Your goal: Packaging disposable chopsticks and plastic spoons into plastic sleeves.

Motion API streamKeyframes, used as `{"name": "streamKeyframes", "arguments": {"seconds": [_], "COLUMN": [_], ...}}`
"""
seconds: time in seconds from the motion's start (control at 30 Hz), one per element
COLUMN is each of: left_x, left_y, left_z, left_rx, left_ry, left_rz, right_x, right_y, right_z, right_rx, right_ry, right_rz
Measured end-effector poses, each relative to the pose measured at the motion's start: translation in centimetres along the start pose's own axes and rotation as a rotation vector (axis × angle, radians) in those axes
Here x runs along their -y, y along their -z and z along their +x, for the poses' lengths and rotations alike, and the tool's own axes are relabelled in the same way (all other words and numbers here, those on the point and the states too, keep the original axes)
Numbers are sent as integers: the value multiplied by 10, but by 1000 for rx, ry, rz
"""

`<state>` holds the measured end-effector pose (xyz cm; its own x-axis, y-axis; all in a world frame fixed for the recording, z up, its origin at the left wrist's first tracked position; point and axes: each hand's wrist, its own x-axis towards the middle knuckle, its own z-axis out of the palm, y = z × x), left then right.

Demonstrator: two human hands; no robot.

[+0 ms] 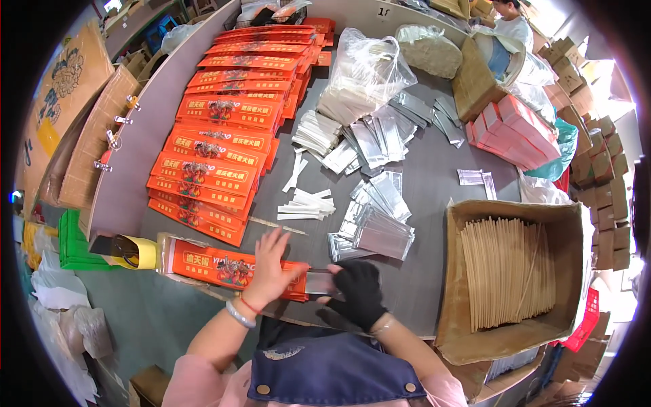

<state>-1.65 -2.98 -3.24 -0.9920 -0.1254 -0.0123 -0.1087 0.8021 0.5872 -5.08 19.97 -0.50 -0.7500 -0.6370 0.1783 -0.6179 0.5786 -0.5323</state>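
My left hand point(270, 270) is bare and lies with fingers apart on a long red printed sleeve point(213, 263), the top one of a small stack at the table's front edge. In a black fingerless glove, my right hand point(357, 290) grips a flat silver sachet point(317, 282) at the right end of that sleeve. The sachet's left end meets the sleeve's right end; whether it is inside cannot be made out. Just beyond my hands lie a pile of silver sachets point(383, 230) and several white paper-wrapped strips point(306, 205).
Many red sleeves point(224, 108) lie in overlapping rows at the left. A cardboard box point(451, 271) of wooden chopsticks point(508, 271) stands at the right. Farther back are a clear plastic bag point(369, 71) of white packets and pink boxes point(515, 132). Yellow tape point(140, 252) sits at the left edge.
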Motion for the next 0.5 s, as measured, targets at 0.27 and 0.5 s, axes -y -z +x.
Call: {"name": "streamKeyframes", "arguments": {"seconds": [0.27,0.5], "left_x": [30,19], "left_y": [1,1], "left_z": [79,80], "left_rx": [-218,-142], "left_ry": [-357,-312], "left_rz": [151,26], "right_x": [-148,-155], "right_y": [106,114], "right_z": [-146,-161], "right_rx": [-456,-111], "right_ry": [-874,-1134], "right_rz": [-635,-723]}}
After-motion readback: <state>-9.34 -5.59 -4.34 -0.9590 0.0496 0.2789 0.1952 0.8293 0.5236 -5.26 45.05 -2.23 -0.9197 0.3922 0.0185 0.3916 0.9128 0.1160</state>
